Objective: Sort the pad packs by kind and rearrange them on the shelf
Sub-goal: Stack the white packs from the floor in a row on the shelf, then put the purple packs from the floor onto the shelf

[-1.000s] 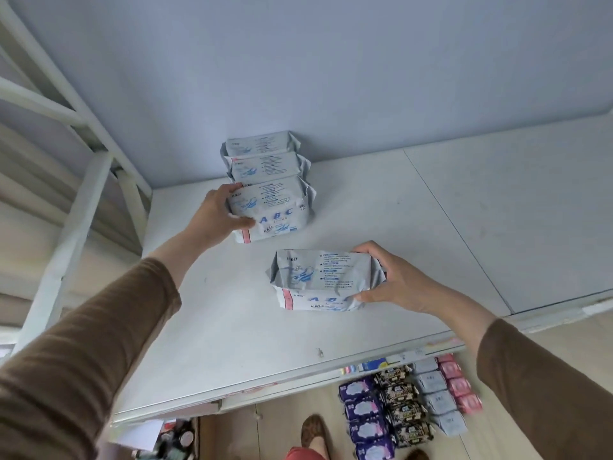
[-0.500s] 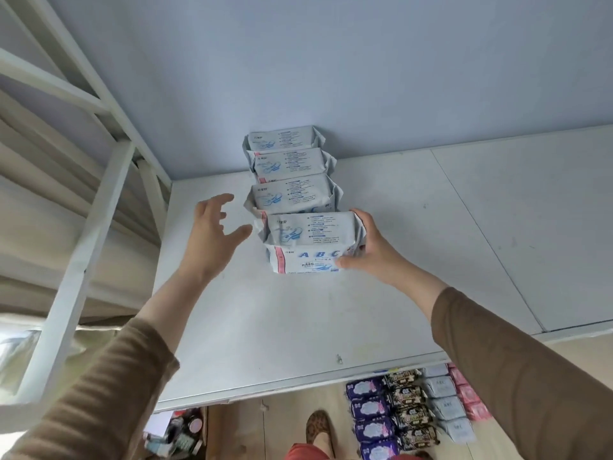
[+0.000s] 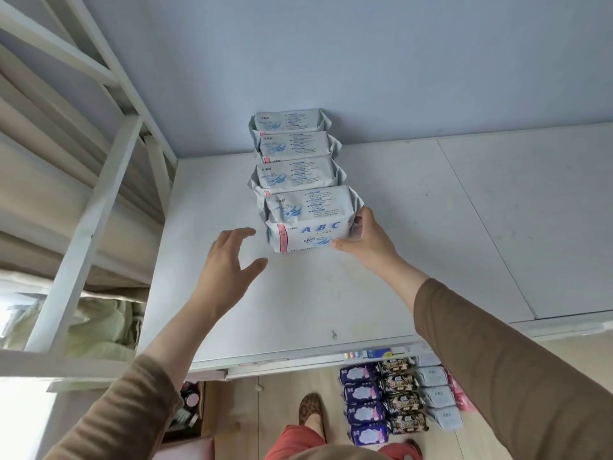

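The fingers point(image 3: 360, 218) of the right hand point(image 3: 368, 242) are curled round the right-hand end of the front ABC pad pack point(image 3: 310, 220), thumb under its lower corner and fingertips on the crimped side flap, so this hand grips the pack; the left hand point(image 3: 225, 270) hangs just beside the pack's left end with its fingers point(image 3: 243, 232) spread and empty, touching nothing; the pack stands on its long edge on the white shelf point(image 3: 431, 227), its printed face toward the camera, pressed against the pale blue pack behind it point(image 3: 295, 174), and two more of the same kind point(image 3: 292, 134) run back to the wall point(image 3: 365, 61), making a single file of four; judged by its look, the pack is light and soft, a thin glossy film over padded contents, so it should give under a squeeze and slide easily on the smooth shelf; the film looks slippery and the flared end seals are flimsy, so the firmer hold is likely across the two short ends, one hand at each, pressing inward rather than pinching a flap; a standing pack this narrow could tip forward if let go unsquared; below the shelf edge, rows of purple packs point(image 3: 363, 403), dark patterned packs point(image 3: 403, 403), more pale blue packs point(image 3: 438, 396) and pink ones point(image 3: 461, 398) lie on the floor point(image 3: 265, 410).
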Available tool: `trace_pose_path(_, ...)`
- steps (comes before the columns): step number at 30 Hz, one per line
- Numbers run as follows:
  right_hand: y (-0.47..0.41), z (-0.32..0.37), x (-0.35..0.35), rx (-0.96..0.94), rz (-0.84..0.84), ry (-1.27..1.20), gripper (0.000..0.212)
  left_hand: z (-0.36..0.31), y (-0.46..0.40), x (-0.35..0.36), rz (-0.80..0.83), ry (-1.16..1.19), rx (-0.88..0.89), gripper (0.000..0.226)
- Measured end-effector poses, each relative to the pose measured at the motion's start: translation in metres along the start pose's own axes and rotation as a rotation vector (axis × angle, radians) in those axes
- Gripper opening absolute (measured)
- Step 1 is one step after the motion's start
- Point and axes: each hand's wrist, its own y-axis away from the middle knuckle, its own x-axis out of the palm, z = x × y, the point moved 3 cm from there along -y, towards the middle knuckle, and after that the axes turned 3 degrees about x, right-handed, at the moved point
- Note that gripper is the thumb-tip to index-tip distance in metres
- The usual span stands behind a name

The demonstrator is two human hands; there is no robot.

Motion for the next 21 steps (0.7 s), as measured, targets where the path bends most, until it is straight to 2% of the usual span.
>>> trace_pose_path(6,0.054,-0.011,-0.019,-0.064,-0.012,0.242,0.069,-0.03,0.035,0.023,0.04,-0.138,0.06,0.052)
trace_pose_path(12,0.137,-0.033,-0.049,-0.266,0.044,0.389,0.054,-0.074,0.095,0.062,0.05,-0.276,0.124,0.052)
trace_pose_path(17,0.211,-0.084,-0.076,-0.413,0.098,0.471,0.053,-0.119,0.17,0.107,0.044,-0.349,0.142,0.053)
trace_pose_path(21,0.262,-0.14,-0.096,-0.432,0.126,0.505,0.052,-0.147,0.24,0.156,0.107,-0.359,0.142,0.055)
